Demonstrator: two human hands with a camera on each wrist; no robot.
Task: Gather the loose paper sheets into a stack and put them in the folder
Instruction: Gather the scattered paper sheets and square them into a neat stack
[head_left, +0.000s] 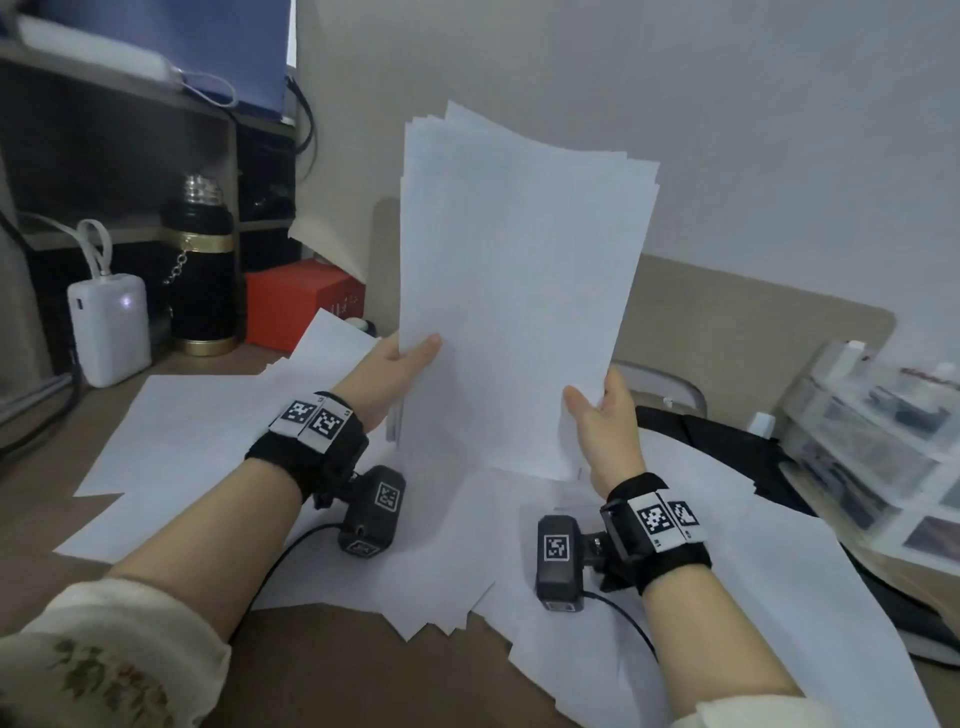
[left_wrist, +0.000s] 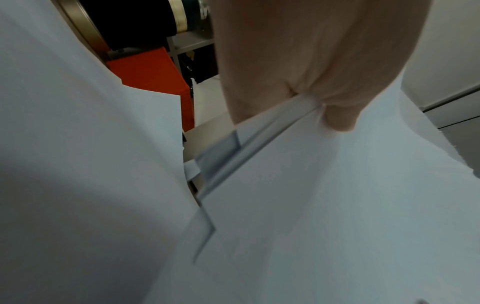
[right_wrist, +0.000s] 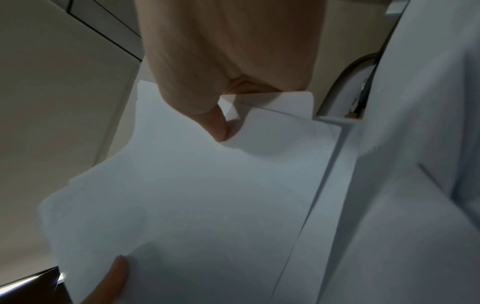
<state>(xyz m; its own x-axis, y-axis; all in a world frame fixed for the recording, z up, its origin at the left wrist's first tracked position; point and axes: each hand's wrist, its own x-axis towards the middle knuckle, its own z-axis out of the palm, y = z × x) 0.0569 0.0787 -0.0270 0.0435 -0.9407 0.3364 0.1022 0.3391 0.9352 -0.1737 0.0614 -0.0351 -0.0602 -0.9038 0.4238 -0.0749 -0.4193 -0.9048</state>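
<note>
A stack of white paper sheets (head_left: 519, 291) stands upright in the air above the desk, its top edges uneven. My left hand (head_left: 400, 364) pinches its lower left edge, thumb on the near face; in the left wrist view that hand (left_wrist: 324, 86) grips the sheets' edge (left_wrist: 272, 127). My right hand (head_left: 602, 410) holds the lower right edge, and the right wrist view shows its thumb (right_wrist: 218, 127) pressed on the stack (right_wrist: 207, 195). More loose sheets (head_left: 208, 441) lie spread over the desk. A pale, see-through folder (head_left: 670, 384) seems to lie behind the stack.
At the back left stand a white power bank (head_left: 109, 332), a black flask (head_left: 200, 275) and a red box (head_left: 296, 306). A black bag (head_left: 727, 447) and clear plastic drawers (head_left: 872, 447) sit at the right. A wall rises behind the desk.
</note>
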